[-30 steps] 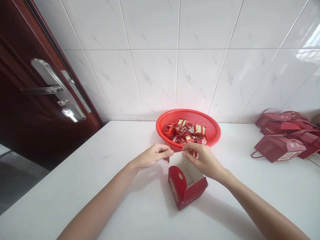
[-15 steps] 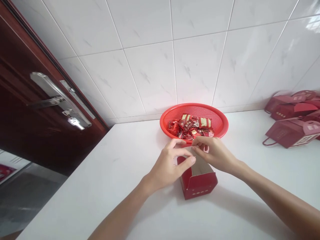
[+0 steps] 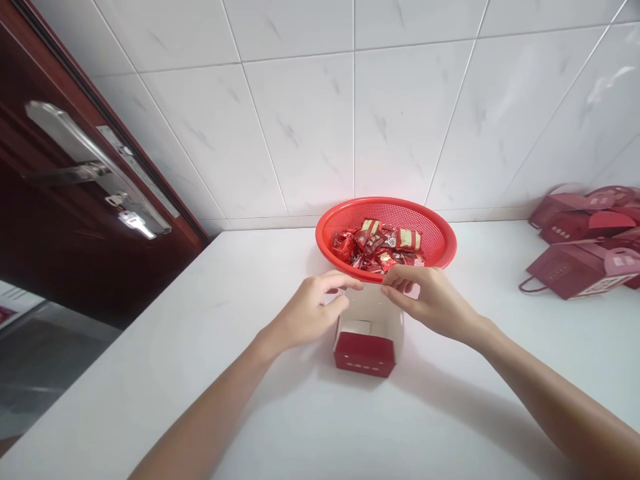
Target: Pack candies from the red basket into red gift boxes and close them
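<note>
A red cardboard gift box (image 3: pixel 365 355) stands open on the white table, its pale inside facing up and its red end panel turned toward me. My right hand (image 3: pixel 427 293) pinches the far upper edge of this box between thumb and fingertips. On the other side, my left hand (image 3: pixel 310 310) hovers beside the box's left wall with thumb and fingers apart, the fingertips near the far flap. Whether they touch it I cannot tell. Just behind the box sits a red plastic basket (image 3: pixel 325 250) with several wrapped candies (image 3: pixel 385 243) in it.
Several folded dark red gift boxes (image 3: pixel 575 270) with cord handles are grouped at the right by the tiled wall (image 3: pixel 300 133). On the left is a dark red wooden door (image 3: pixel 50 220) with a metal handle and keys, beyond the edge of the white table (image 3: pixel 210 320).
The box has turned to face me more squarely, and its inside shows more. My left hand has moved left, off the box's near left flap. The right hand still pinches the far edge.
</note>
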A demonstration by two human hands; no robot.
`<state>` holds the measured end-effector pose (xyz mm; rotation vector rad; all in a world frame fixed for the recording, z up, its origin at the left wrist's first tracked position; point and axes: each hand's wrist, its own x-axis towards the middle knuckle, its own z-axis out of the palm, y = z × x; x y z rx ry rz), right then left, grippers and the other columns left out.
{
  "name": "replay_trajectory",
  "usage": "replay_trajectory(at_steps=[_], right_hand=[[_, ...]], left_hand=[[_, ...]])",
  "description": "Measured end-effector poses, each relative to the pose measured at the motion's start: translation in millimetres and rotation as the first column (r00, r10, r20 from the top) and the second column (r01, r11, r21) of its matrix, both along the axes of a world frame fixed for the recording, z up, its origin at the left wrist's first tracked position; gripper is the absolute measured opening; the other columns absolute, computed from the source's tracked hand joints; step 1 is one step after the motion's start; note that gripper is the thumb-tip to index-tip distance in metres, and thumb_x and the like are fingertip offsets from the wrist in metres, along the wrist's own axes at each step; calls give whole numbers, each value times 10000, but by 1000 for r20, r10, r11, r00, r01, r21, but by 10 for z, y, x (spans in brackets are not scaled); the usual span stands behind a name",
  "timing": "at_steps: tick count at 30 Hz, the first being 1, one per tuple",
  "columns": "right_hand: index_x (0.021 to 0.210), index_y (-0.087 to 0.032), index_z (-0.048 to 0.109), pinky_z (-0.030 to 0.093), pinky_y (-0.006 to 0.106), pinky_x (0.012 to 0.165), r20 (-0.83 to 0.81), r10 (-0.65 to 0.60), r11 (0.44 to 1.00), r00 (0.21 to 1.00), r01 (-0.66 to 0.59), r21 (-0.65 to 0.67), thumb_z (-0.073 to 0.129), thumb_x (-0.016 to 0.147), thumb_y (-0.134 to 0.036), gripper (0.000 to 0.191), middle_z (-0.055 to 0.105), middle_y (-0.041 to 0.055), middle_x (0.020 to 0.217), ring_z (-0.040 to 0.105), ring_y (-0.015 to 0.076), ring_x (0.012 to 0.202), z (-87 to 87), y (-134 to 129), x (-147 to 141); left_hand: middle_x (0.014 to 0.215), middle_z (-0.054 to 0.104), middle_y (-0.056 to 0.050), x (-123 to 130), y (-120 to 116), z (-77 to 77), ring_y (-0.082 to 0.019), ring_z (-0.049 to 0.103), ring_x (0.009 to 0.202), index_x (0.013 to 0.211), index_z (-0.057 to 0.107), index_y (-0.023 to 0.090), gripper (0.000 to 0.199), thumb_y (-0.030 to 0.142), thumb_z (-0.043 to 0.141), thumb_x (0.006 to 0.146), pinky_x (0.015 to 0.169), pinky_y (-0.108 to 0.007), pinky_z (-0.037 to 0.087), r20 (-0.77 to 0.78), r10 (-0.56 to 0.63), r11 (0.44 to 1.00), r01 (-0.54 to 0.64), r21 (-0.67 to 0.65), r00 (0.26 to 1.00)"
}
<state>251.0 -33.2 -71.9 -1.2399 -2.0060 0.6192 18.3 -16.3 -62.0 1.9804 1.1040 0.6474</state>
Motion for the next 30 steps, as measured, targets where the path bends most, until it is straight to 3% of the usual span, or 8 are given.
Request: replay_trajectory(at_steps=[6, 11, 14, 17, 20, 23, 26, 30], right_hand=[[791, -207, 642, 474, 280, 618, 31, 43, 999, 999, -43, -13, 553, 932, -253, 174, 701, 16, 739, 593, 155, 654, 7, -21, 4], [773, -203, 647, 481, 268, 627, -2, 63, 998, 998, -63, 24, 587, 945, -292, 204, 699, 9, 728, 605, 146, 653, 40, -7, 9], [759, -200, 663, 490, 272, 630, -75, 2, 995, 997, 5, 95, 586, 955, -349, 258, 716, 22, 747, 624, 155, 671, 69, 51, 74], [772, -200, 698, 500, 281, 624, -135, -88, 987, 987, 105, 123, 598, 932, -369, 253, 727, 27, 741, 642, 168, 670, 75, 167, 216], [751, -194, 686, 523, 299, 652, -143, -187, 975, 972, 201, 96, 606, 902, -368, 244, 723, 33, 722, 664, 181, 664, 65, 359, 417], [834, -179, 677, 550, 304, 740, -7, -348, 938, 938, 348, -1, 568, 910, -306, 184, 760, 62, 844, 714, 200, 784, 67, 641, 621], [934, -158, 690, 547, 318, 783, 200, -421, 902, 885, 432, -14, 546, 920, -261, 178, 770, 101, 963, 722, 222, 879, 80, 1005, 754], [1049, -142, 719, 545, 357, 806, 388, -364, 909, 846, 413, -47, 640, 869, -245, 221, 767, 135, 1017, 720, 279, 940, 75, 1485, 773]], left_hand=[[1265, 718, -81, -114, -29, -161, -293, 629, 1236, 1076, 774, 213, 304, 338, 584, 874, 1038, -386, 515, 176, 64, 993, -44, -113, 982], [1366, 667, -83, -141, -144, -395, -305, 583, 1309, 1112, 784, 242, 325, 443, 655, 892, 1085, -384, 493, 382, 100, 991, -56, -124, 919], [1384, 656, -89, -223, -179, -528, -318, 569, 1322, 1110, 795, 250, 345, 483, 671, 889, 1108, -402, 471, 491, 156, 986, -109, -125, 857], [1249, 718, -110, -340, -144, -604, -328, 619, 1217, 1004, 818, 225, 379, 549, 708, 840, 1036, -408, 511, 532, 283, 959, -217, -183, 798], [1070, 752, -109, -428, -43, -662, -302, 659, 1058, 868, 815, 200, 403, 583, 765, 752, 960, -391, 540, 546, 441, 898, -342, -278, 713], [950, 736, -91, -449, 75, -769, -269, 656, 943, 759, 781, 187, 395, 577, 780, 700, 901, -366, 540, 528, 547, 837, -434, -333, 649], [868, 709, -75, -418, 151, -912, -244, 630, 852, 694, 742, 186, 395, 581, 756, 689, 832, -343, 518, 452, 565, 824, -453, -340, 690], [814, 677, -51, -382, 170, -1046, -213, 579, 793, 700, 713, 196, 396, 587, 689, 759, 807, -321, 480, 380, 485, 873, -406, -271, 788]])
